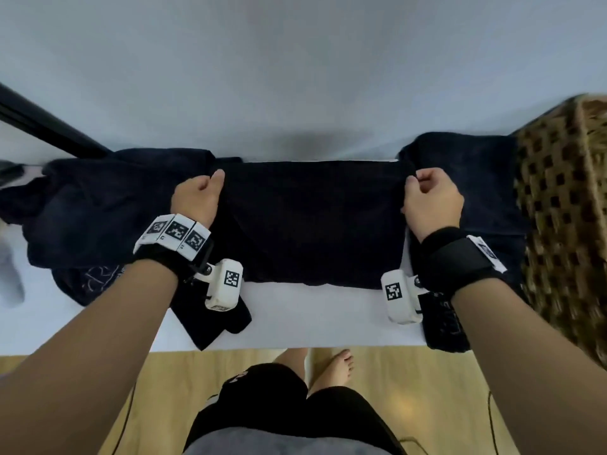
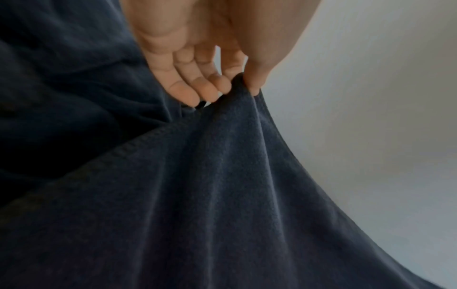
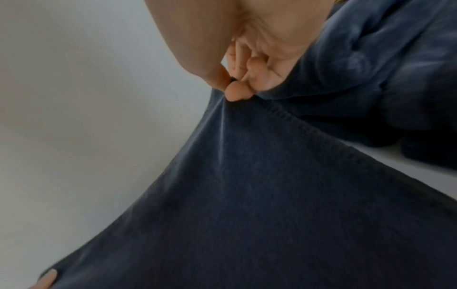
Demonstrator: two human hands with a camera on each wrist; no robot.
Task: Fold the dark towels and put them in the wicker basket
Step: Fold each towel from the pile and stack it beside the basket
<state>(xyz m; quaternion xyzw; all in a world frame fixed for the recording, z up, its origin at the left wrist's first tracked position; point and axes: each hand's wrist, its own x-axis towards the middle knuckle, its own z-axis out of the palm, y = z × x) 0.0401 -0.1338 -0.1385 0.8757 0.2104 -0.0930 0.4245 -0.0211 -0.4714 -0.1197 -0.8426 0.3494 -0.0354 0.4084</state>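
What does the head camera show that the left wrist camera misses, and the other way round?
Only the head view shows the wicker basket at the right, the right hand pinching the towel's other far corner, more dark towels lying at both sides, the white table, and the person's legs and wooden floor. Only the left wrist view shows, from below, the fingertips and thumb pinching the corner, and the stitched hem. Both show the left hand holding the middle towel.
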